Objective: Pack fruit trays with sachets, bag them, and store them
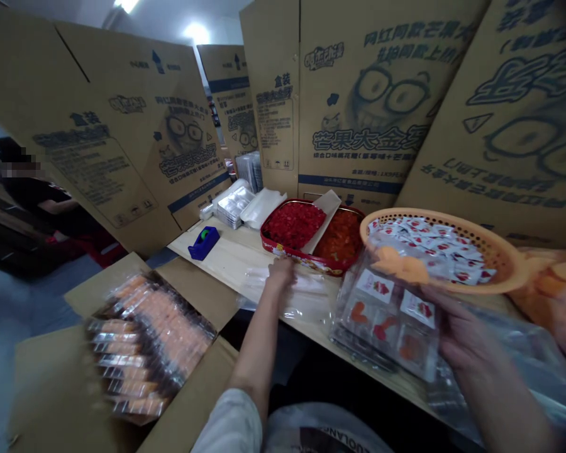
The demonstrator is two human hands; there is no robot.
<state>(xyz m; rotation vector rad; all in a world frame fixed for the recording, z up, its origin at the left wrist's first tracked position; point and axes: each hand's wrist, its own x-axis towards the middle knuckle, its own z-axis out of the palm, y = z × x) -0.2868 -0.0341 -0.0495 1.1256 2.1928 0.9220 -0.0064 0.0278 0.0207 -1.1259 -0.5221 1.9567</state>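
My right hand (455,327) grips the edge of a clear plastic compartment tray (382,327). White sachets with red prints, orange and red candy pieces and orange mouth-shaped pieces sit in its compartments. My left hand (281,274) is curled at the front side of a red oval tin (306,258), above flat clear plastic bags (306,299). What its fingers hold, if anything, is hidden. Inside the tin, a white divider (327,220) separates dark red pieces (295,223) from orange-red ones (339,233).
An orange perforated basket (514,267) of sachets stands at right. Behind the tin lie stacked clear trays (234,202); a blue tape dispenser (204,243) sits left. An open carton (51,371) holds packed trays (155,333). Tall cardboard (349,157) walls the back. A person (42,201) is far left.
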